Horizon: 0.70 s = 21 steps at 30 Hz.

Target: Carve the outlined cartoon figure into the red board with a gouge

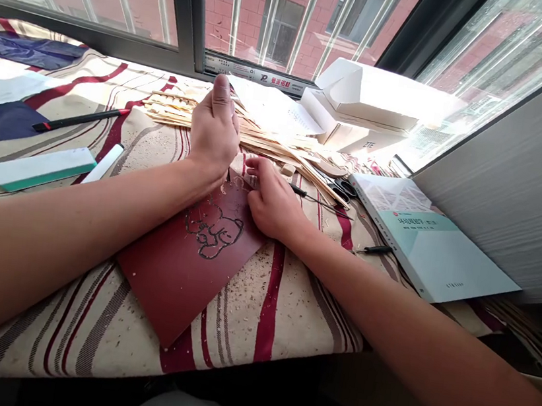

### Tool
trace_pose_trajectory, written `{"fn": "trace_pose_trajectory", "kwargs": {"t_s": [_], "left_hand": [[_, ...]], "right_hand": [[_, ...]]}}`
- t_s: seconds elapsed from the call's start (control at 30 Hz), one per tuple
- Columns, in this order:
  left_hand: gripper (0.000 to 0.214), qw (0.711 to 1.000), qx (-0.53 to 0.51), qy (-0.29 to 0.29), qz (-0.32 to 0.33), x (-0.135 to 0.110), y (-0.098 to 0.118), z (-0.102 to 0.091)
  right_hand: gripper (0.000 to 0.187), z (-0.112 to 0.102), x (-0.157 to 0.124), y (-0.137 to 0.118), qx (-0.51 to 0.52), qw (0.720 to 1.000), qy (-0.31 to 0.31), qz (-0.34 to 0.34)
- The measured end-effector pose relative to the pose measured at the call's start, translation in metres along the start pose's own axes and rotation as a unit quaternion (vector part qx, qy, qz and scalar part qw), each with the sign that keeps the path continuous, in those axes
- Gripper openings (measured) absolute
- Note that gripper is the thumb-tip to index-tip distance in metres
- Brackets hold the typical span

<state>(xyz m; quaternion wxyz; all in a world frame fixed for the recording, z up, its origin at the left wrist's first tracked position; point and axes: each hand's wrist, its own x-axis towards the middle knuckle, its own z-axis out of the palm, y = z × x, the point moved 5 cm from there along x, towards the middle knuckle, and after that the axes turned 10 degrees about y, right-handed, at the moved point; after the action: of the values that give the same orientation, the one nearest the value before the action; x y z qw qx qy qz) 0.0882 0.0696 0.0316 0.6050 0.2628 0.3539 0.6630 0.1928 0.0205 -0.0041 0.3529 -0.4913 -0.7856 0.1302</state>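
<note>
A dark red board (pixel 161 282) lies at a slant on the striped cloth, with a cartoon animal outline (pixel 217 236) cut into its surface. Over the board's far end, my left hand (pixel 215 129) is closed in a fist with the thumb up. Whatever it grips is hidden behind the hand and wrist. Curled shavings (pixel 238 181) lie just beside it. My right hand (pixel 271 200) rests at the board's far right edge, its fingers apart and reaching toward the left hand. Its fingertips are partly out of sight.
Thin wood strips (pixel 279 144) are piled toward the window, before a white box (pixel 367 116). Right of my hand lie a black-handled tool (pixel 298 191), scissors (pixel 343 189) and a book (pixel 445 246). A pen (pixel 82 119) and white-green box (pixel 43 168) lie left.
</note>
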Motion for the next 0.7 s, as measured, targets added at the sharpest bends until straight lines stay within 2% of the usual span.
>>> {"fn": "trace_pose_trajectory", "kwargs": {"t_s": [0.03, 0.1, 0.27, 0.47, 0.57, 0.7], "left_hand": [[0.057, 0.998, 0.020, 0.031, 0.055, 0.000, 0.007, -0.003], [0.058, 0.990, 0.052, 0.049, 0.119, 0.001, 0.015, -0.004], [0.060, 0.996, 0.046, -0.078, 0.003, 0.008, 0.006, 0.003], [0.066, 0.986, 0.047, -0.149, -0.054, -0.004, 0.018, 0.007], [0.071, 0.982, 0.044, -0.176, -0.044, -0.012, 0.026, 0.013], [0.069, 0.988, 0.053, -0.147, -0.008, -0.006, 0.024, 0.014]], "right_hand": [[0.056, 0.000, 0.000, 0.000, 0.000, 1.000, -0.004, 0.003], [0.057, 0.001, 0.001, -0.001, -0.001, 1.000, -0.010, 0.007], [0.055, 0.000, 0.000, 0.000, 0.016, 1.000, -0.001, -0.005], [0.051, -0.002, -0.003, 0.001, 0.033, 0.999, -0.008, -0.013], [0.051, -0.003, -0.002, 0.001, 0.024, 0.999, -0.024, -0.021], [0.057, -0.009, -0.002, 0.000, 0.037, 0.997, -0.060, -0.008]]}}
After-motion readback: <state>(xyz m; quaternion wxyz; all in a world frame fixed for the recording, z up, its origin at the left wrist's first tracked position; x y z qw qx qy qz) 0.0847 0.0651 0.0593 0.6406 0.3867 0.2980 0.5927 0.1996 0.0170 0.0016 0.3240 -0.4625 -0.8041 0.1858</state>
